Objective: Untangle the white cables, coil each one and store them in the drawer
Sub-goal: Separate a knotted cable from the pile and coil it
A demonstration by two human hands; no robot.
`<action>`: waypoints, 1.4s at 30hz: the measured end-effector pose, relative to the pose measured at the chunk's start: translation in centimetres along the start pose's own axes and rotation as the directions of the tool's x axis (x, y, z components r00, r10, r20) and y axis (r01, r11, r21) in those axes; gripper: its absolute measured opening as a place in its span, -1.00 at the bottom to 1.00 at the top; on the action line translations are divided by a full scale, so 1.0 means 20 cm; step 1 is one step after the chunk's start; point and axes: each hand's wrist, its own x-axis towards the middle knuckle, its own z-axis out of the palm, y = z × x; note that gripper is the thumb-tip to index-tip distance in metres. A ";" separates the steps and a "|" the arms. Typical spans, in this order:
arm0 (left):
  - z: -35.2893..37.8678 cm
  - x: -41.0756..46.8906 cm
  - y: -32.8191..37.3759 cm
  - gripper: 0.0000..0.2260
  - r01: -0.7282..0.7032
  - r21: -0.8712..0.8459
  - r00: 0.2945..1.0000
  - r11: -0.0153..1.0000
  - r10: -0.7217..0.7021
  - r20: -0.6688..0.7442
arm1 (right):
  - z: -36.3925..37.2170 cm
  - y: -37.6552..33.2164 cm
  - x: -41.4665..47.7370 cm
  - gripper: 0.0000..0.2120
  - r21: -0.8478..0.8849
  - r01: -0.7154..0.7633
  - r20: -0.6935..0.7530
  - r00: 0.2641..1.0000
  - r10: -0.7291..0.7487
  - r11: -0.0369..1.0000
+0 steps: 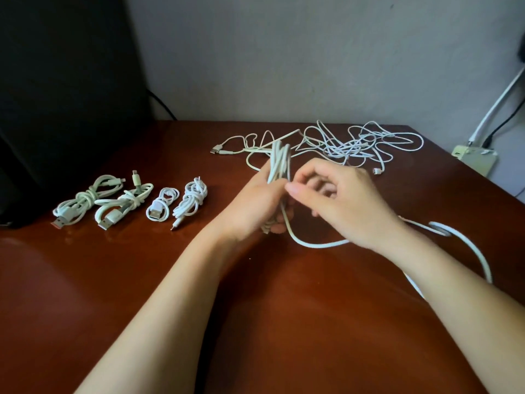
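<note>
white cable fills both hands. we count one half-wound coil (279, 163), its loops standing upright over the brown table (255, 322). the left hand (255, 200) grips it, fingers wrapped round its middle. the right hand (346, 203) sits just right of the coil, fingers curled and thumb tip touching the loops; we cannot tell whether it pinches a strand. from the foot of the coil one loose tail (312, 244) runs right, passes under the right wrist and curves on further right.

well left of the coil we count four wound cables in a row: the leftmost bundle (82, 200), the second bundle (125, 201), the third bundle (162, 204) and the fourth bundle (190, 201), the nearest to the coil. beyond the coil and to its right lies one tangle (349, 146) of white cables; we cannot count its strands. two plug ends lie side by side behind and left of the coil.
</note>
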 end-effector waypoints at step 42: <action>-0.15 0.01 0.09 -0.79 -0.184 -0.638 0.976 0.747 0.065 -0.206 | 0.00 0.01 0.02 -0.65 0.141 -0.252 0.314 0.929 0.198 0.957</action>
